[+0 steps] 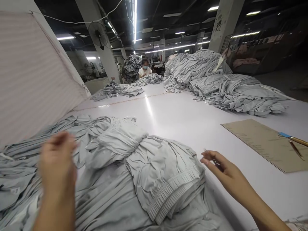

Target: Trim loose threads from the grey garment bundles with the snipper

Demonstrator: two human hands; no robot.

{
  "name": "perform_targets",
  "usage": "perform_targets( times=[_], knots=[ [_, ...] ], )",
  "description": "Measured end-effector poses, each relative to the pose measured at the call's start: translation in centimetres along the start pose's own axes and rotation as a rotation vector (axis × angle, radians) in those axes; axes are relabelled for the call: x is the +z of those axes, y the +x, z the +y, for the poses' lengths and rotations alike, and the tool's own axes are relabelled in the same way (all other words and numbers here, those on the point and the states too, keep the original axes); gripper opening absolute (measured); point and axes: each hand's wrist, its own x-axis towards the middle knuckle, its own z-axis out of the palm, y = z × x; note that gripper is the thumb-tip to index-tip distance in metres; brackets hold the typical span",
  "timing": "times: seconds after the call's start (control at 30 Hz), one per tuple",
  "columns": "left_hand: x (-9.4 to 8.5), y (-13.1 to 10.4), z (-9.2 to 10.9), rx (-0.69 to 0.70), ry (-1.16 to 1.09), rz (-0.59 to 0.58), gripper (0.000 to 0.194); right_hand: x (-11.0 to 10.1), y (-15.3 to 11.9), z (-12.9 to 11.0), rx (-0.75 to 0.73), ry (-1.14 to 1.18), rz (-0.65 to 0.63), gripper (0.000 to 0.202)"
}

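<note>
My left hand (59,157) is raised over the grey garments at the left, smeared by motion; its curled fingers do not show clearly whether they hold anything. My right hand (220,170) is closed around a small metal tool (218,164) with a thin tip, mostly hidden by the fingers. It hovers just right of a stack of grey garments (166,170) with gathered elastic waistbands, apart from the cloth. Behind and left of that stack, another folded grey bundle (120,136) lies on the loose grey pile (21,166).
On the white table (178,120), a brown board (260,144) lies at right with a blue-tipped tool (286,134). Large grey garment heaps (199,70) stand at the back right, smaller ones (117,89) at the back left. A pink striped cloth (36,70) hangs left. A masked person (145,69) is at the far end.
</note>
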Motion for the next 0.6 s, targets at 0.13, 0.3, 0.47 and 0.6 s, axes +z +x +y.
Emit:
perform_targets(
  times=[0.13,0.3,0.47,0.6],
  knots=[
    [4.2,-10.3,-0.2,-0.032,-0.095,-0.718,0.033,1.9,-1.1,-0.2,-0.073,-0.133,-0.132,0.034],
    [7.7,-18.2,2.2,0.238,-0.056,-1.068,0.027,4.5,-3.0,-3.7,-0.173,0.262,-0.280,0.022],
    [6.0,-16.0,1.3,-0.175,-0.308,-0.821,0.018,4.6,-3.9,-4.9,-0.267,0.370,-0.479,0.026],
    [1.1,-11.4,-1.7,-0.448,-0.281,-0.342,0.021,4.3,-3.6,-3.0,-0.397,-0.101,-0.609,0.041]
  ],
)
